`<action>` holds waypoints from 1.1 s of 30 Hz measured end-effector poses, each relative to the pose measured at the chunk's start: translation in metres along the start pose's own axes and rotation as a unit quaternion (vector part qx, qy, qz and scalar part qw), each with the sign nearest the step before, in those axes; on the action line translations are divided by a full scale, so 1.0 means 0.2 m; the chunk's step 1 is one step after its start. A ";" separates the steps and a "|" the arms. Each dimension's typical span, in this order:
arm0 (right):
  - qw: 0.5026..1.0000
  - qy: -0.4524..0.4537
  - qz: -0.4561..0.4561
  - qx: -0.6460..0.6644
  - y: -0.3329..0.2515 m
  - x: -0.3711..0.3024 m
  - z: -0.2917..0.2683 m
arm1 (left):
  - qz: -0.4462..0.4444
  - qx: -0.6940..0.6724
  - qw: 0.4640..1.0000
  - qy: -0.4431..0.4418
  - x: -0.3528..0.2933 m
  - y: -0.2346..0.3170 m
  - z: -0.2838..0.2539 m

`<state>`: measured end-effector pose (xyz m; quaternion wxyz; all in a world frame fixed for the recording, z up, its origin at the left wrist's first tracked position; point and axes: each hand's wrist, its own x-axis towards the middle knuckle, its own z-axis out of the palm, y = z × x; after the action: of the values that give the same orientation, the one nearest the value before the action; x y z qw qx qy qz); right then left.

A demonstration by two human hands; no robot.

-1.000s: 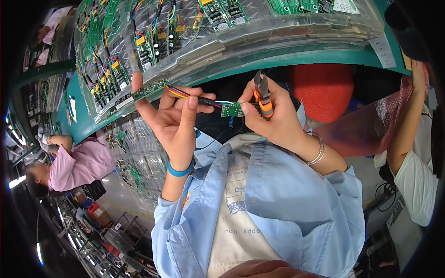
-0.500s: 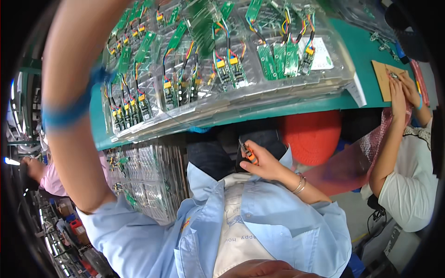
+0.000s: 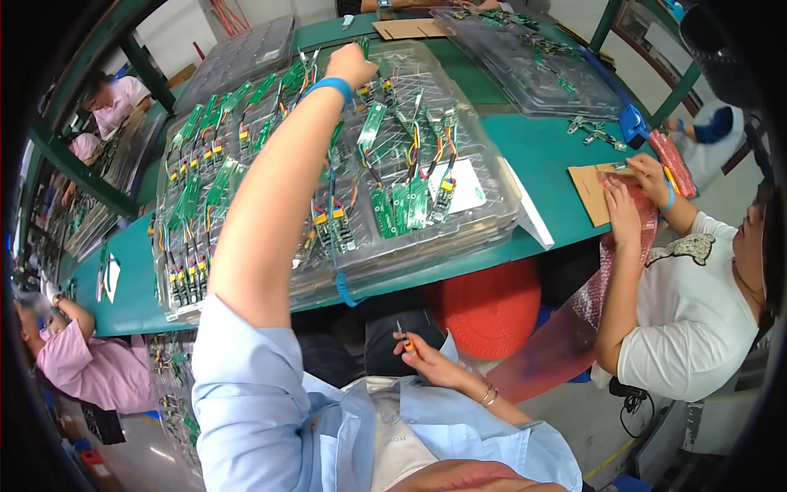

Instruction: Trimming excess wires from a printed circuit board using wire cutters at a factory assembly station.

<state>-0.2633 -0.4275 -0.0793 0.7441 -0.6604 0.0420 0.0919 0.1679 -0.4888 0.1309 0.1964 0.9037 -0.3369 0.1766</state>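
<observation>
My left hand (image 3: 351, 66) reaches over the far part of a clear plastic tray (image 3: 484, 232), its fingers closed at a small green circuit board (image 3: 363, 44); the fingertips are partly hidden. A blue wrist strap (image 3: 330, 84) circles that wrist, and its coiled blue cord (image 3: 344, 289) hangs over the table's front edge. The tray's compartments hold several green boards with coloured wires and yellow connectors (image 3: 330, 216). Low over my lap, my right hand (image 3: 434, 361) is closed around a small orange-handled tool (image 3: 407, 344) with a dark, narrow tip.
The trays are stacked on a green table (image 3: 533, 156). Another tray (image 3: 549, 82) with boards stands at the back right. A co-worker (image 3: 680, 312) at the right handles a part over cardboard (image 3: 589, 190) and pink bubble wrap. A red stool (image 3: 488, 307) is under the table; other people sit at the left.
The view has shifted, showing more of the table. My left hand, out of view before, now shows over the tray's far part. The right hand still holds the orange-handled tool.
</observation>
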 end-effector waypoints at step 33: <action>0.997 0.033 -0.071 -0.017 0.09 0.13 0.11 | -0.231 0.111 0.961 0.100 -1.97 -1.59 -0.68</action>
<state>-0.2431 -0.4012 -0.0984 0.7354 -0.6772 0.0180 0.0183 0.0781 0.0089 -0.0045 0.1627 0.9508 -0.0754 0.2526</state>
